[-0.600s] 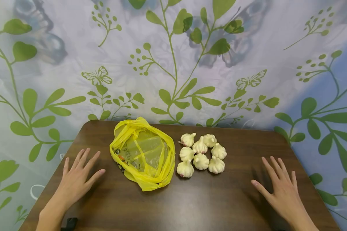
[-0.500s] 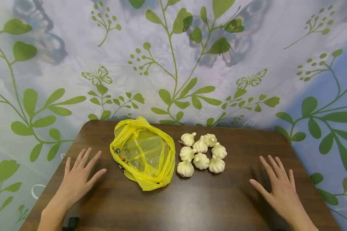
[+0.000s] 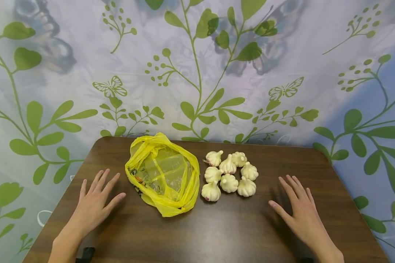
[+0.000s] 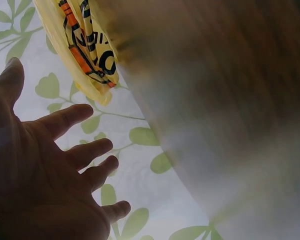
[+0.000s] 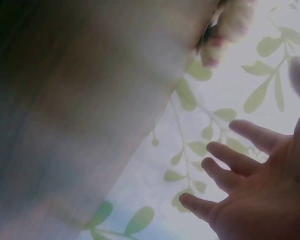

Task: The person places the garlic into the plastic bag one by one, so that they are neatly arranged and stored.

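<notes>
A yellow plastic bag [image 3: 189, 182] lies left of centre on the table, its mouth spread wide and facing up. Right beside it sit several pale garlic bulbs [image 3: 229, 183] in a loose cluster. My left hand [image 3: 92, 206], fingers spread and holding nothing, hovers left of the bag. In the left wrist view the bag [image 4: 82, 55] shows orange and black print beyond that hand [image 4: 45, 155]. To the right of the garlic, my right hand [image 3: 301, 217] is spread too, with nothing in it. The right wrist view has its fingers [image 5: 235, 159] stretched out, with blurred garlic [image 5: 230, 30] beyond.
The brown wooden table [image 3: 217, 237] has rounded far corners, and its back edge meets a hanging cloth [image 3: 171, 106] printed with green leaves and butterflies. A dark strap piece [image 3: 85, 254] shows under the left wrist.
Both hands have moved inward, the right hand further toward the garlic and the left slightly toward the bag. The bag and garlic stay where they were.
</notes>
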`<state>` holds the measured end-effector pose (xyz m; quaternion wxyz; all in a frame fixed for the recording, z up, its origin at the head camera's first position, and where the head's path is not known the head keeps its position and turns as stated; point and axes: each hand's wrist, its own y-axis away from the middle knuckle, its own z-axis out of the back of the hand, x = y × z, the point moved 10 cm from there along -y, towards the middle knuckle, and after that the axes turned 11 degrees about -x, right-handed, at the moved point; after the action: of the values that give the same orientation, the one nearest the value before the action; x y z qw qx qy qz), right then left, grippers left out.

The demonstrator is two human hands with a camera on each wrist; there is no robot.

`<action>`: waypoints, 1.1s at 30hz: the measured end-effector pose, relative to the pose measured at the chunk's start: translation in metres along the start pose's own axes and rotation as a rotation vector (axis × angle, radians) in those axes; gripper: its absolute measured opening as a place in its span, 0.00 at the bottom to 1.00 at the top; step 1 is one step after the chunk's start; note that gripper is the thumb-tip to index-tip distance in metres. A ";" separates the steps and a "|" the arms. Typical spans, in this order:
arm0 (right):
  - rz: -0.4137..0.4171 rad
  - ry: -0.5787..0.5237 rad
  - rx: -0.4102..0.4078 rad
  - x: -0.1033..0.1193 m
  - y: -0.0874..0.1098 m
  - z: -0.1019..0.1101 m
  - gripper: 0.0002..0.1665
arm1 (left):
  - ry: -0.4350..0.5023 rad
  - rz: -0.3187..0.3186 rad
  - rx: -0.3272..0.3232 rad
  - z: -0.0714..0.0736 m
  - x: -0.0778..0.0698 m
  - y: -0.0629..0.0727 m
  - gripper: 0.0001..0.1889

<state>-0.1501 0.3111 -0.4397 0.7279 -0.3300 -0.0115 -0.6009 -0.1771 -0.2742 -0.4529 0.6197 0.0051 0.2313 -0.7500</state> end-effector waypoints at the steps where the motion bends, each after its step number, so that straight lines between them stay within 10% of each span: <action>1: -0.002 -0.004 -0.001 0.002 -0.001 -0.001 0.52 | 0.003 0.000 0.001 -0.001 -0.001 0.000 0.38; 33: 0.069 -0.095 -0.161 0.050 -0.041 -0.026 0.38 | 0.092 0.156 0.080 -0.018 0.009 -0.021 0.41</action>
<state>-0.1819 0.2527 -0.4204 0.7180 -0.4158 0.0140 -0.5580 -0.2038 -0.2733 -0.4639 0.6642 0.0826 0.2283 -0.7071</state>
